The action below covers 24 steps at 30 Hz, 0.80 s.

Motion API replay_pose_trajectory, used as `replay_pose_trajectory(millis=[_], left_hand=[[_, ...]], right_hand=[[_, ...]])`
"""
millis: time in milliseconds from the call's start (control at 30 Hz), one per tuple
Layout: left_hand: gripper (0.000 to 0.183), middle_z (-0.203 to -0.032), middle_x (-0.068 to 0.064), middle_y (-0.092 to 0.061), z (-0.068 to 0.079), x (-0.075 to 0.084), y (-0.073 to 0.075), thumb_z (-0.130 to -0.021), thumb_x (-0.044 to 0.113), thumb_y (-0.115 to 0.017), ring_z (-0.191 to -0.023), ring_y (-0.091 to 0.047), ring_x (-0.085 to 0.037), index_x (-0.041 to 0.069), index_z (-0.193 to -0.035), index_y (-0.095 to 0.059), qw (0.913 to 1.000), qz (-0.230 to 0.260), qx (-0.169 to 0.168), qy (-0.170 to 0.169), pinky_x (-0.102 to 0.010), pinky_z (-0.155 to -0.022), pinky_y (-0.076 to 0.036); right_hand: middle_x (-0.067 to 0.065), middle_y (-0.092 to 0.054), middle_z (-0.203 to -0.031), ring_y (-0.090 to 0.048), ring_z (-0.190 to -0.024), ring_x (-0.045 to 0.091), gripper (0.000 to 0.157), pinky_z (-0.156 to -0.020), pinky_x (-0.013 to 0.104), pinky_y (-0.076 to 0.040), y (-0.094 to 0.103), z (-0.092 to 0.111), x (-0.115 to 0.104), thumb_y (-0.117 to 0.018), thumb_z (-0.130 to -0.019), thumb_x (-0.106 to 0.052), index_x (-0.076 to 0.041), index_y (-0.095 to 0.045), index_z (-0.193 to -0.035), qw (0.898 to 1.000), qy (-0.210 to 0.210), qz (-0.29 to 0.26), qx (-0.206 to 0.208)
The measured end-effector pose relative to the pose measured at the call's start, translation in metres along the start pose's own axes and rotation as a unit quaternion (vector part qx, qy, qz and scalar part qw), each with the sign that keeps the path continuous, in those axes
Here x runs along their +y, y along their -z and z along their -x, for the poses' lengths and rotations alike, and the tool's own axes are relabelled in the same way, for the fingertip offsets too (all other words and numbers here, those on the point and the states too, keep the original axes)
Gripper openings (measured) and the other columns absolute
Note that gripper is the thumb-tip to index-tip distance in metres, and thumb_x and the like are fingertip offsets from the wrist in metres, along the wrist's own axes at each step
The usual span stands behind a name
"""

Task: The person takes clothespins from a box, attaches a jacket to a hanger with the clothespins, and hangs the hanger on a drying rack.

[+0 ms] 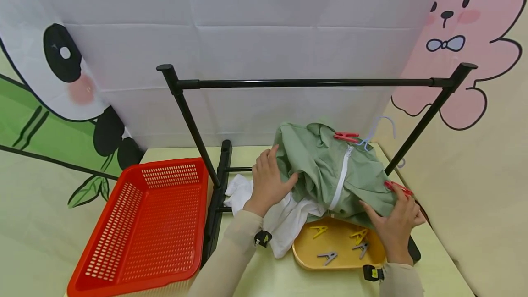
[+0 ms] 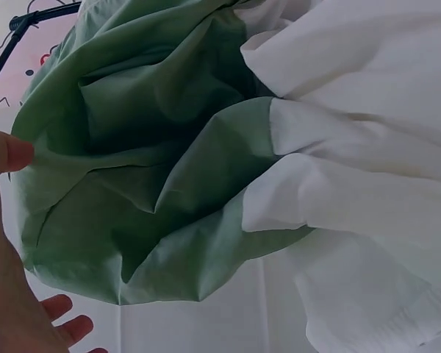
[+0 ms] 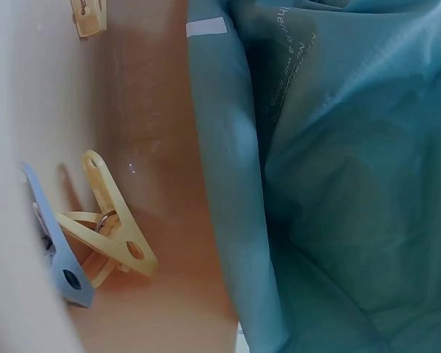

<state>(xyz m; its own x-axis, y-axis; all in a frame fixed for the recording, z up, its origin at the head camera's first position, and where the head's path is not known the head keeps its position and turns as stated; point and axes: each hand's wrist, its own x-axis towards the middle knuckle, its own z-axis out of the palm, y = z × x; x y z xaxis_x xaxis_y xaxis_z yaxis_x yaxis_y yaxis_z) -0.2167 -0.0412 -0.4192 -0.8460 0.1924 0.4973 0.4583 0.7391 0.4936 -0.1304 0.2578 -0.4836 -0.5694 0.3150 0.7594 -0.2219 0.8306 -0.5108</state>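
Observation:
A green zip-up jacket (image 1: 313,164) with a white zipper lies bunched on a pale blue hanger (image 1: 375,132). A red clothespin (image 1: 345,137) is near the hanger's hook, and another red clothespin (image 1: 398,189) sits at the jacket's right side. My left hand (image 1: 270,182) is at the jacket's left edge, thumb and fingers spread; the left wrist view shows its thumb (image 2: 15,152) by the green cloth. My right hand (image 1: 396,223) rests at the right side, thumb apart, a finger by the red clothespin. In the right wrist view, that hand is almost wholly out of frame.
A white garment (image 1: 284,223) lies under the jacket's left side. In front is a yellow tray (image 1: 305,260) holding yellow and grey clothespins. A red basket (image 1: 161,223) stands left. The black rack's bar (image 1: 313,83) spans above, its posts on both sides.

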Motion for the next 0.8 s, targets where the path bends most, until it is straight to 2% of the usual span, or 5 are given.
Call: replay_pose_trajectory(millis=[200,400,500,633,800], left_hand=[[0.090,-0.146,-0.026,-0.030,-0.001,-0.003,0.006,-0.089,0.044,-0.069,-0.131,-0.035,-0.043,0.007,-0.154,-0.020,0.9992,-0.002,-0.035,0.019,-0.060,-0.098,-0.032],[0.097,-0.154,-0.024,-0.020,-0.002,-0.008,0.013,-0.088,0.049,-0.069,-0.138,-0.027,-0.043,0.008,-0.157,-0.014,0.9981,0.000,-0.060,0.012,-0.062,-0.102,-0.027],[0.100,-0.155,-0.024,-0.018,-0.003,-0.010,0.018,-0.088,0.049,-0.069,-0.139,-0.024,-0.043,0.008,-0.157,-0.012,0.9981,0.011,-0.059,0.008,-0.063,-0.104,-0.024],[0.098,-0.155,-0.023,-0.019,-0.005,-0.012,0.025,-0.087,0.046,-0.069,-0.140,-0.025,-0.043,0.007,-0.157,-0.013,0.9990,0.024,-0.038,0.003,-0.064,-0.105,-0.023],[0.096,-0.156,-0.021,-0.020,-0.008,-0.014,0.032,-0.086,0.044,-0.068,-0.140,-0.024,-0.043,0.006,-0.157,-0.016,0.9994,0.023,-0.025,0.001,-0.064,-0.106,-0.020]], right_hand=[[0.032,-0.047,-0.110,-0.033,-0.089,0.051,0.095,-0.081,0.058,-0.007,0.000,0.000,0.000,-0.062,-0.074,-0.080,-0.006,-0.051,-0.133,1.000,0.010,-0.008,-0.014],[0.032,-0.044,-0.106,-0.034,-0.094,0.050,0.097,-0.083,0.057,-0.004,0.001,-0.002,0.000,-0.064,-0.076,-0.077,-0.001,-0.050,-0.135,0.999,0.020,-0.028,-0.040],[0.032,-0.046,-0.104,-0.035,-0.090,0.048,0.097,-0.081,0.057,-0.005,0.000,-0.002,0.001,-0.064,-0.076,-0.077,0.000,-0.051,-0.133,0.998,0.033,-0.027,-0.041],[0.031,-0.048,-0.101,-0.035,-0.084,0.047,0.096,-0.077,0.057,-0.007,-0.002,-0.003,0.003,-0.062,-0.075,-0.078,-0.001,-0.052,-0.132,0.998,0.055,-0.024,-0.029],[0.030,-0.050,-0.102,-0.038,-0.084,0.047,0.095,-0.074,0.057,-0.008,-0.003,-0.004,0.002,-0.062,-0.075,-0.078,-0.003,-0.053,-0.132,0.996,0.072,-0.030,-0.029]])
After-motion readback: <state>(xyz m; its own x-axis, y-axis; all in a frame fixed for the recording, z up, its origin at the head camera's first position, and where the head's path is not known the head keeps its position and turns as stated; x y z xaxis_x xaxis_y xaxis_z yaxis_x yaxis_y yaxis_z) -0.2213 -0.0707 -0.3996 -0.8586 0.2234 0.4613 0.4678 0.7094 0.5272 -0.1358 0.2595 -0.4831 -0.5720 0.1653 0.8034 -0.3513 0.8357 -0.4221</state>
